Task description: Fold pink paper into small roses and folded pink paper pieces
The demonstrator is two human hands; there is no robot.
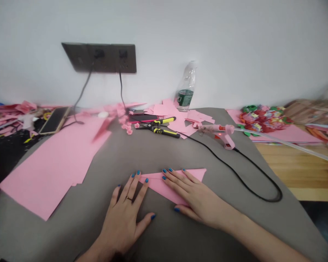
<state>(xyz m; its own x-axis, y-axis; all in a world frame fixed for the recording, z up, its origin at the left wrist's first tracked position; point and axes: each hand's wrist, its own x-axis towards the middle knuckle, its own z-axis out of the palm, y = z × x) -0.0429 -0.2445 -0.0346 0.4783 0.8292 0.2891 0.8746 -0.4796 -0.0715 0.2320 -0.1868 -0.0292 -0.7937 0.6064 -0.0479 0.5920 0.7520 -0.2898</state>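
A folded pink sheet of paper (169,187), triangular in outline, lies on the grey table (164,233) in front of me. My right hand (195,196) rests on it with fingers stretched out and pressed flat across its middle and upper edge. With fingers spread, my left hand (127,213) lies at the paper's left corner, its fingertips touching or just beside that corner. A ring is on one left finger. Part of the folded paper is hidden under the right hand.
Larger pink sheets (51,163) lie at left near a phone (54,120). Yellow-black pliers (158,127), pink scraps (166,109) and a bottle (186,89) stand behind. A pink glue gun (224,136) trails a black cord (257,194); paper flowers (262,120) sit at right.
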